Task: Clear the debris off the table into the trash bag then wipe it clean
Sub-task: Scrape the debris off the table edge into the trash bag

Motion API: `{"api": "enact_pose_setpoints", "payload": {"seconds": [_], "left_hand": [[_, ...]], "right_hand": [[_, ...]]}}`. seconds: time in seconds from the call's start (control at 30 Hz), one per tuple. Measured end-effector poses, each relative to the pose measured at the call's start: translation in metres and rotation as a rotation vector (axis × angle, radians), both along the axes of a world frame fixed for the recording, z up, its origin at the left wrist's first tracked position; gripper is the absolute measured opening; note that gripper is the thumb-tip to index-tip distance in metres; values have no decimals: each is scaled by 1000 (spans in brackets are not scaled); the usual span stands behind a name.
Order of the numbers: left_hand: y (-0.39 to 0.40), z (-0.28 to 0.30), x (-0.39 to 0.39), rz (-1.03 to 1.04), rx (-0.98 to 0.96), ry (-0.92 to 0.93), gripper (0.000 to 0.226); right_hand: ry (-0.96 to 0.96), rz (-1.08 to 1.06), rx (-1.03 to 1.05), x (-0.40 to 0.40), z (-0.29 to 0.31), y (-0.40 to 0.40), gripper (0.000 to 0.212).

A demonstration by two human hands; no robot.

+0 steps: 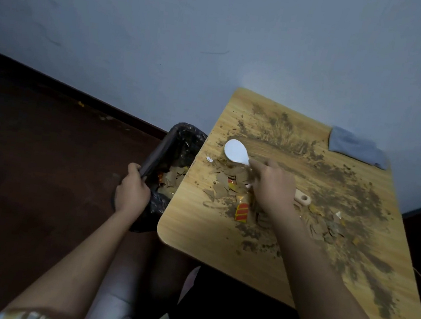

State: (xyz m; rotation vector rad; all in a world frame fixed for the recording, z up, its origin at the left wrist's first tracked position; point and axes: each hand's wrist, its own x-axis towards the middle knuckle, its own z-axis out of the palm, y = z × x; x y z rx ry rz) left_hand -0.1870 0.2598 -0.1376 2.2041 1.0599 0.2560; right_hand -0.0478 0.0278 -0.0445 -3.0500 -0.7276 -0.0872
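A small wooden table (194, 229) is strewn with brown dirt, torn cardboard bits (221, 187) and a red-and-yellow wrapper scrap (241, 212). My right hand (272, 189) grips the handle of a white plastic spoon (236, 150), whose bowl lies over the debris near the table's left edge. My left hand (132, 189) grips the rim of a black trash bag (178, 149) held open just beside the table's left edge. Cardboard and wrapper bits lie inside the bag.
A folded grey cloth (356, 149) lies at the table's far right corner by the wall. A wooden handle with a hole (302, 197) pokes out behind my right hand. Dark floor stretches to the left. My knees are below the table's near edge.
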Motion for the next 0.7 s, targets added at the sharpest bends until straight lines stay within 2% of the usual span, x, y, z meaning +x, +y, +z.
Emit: {"api": "enact_pose_setpoints", "payload": {"seconds": [0.33,0.5,0.7], "left_hand": [[10,-2,-4,54,10,-20,22],[9,-2,-3,59,23,-16,22],[8,-1,-1,50,53,-16,23]], "right_hand": [[-174,-125,21,8,7,-31,41],[-90,-82,-99,5,-2,-23,32],[-31,-59,-114,3,-7,8,33]]}}
